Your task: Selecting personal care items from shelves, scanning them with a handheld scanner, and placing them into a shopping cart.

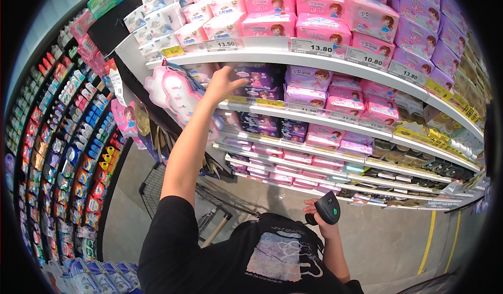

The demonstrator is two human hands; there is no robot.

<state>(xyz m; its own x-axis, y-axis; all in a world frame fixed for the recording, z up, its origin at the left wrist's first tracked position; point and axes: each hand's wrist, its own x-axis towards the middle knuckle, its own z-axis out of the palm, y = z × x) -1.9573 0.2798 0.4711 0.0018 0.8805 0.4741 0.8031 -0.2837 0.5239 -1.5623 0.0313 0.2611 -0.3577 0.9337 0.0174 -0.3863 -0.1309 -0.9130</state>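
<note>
Cannot see the right hand (329,231) whole behind the black scanner (328,208), lower centre, nor identify tiny goods (68,160) at far left.

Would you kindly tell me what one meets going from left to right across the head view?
Red bottles → hanging pink-and-white item → left hand → right hand holding a scanner → yellow floor lines.
</note>
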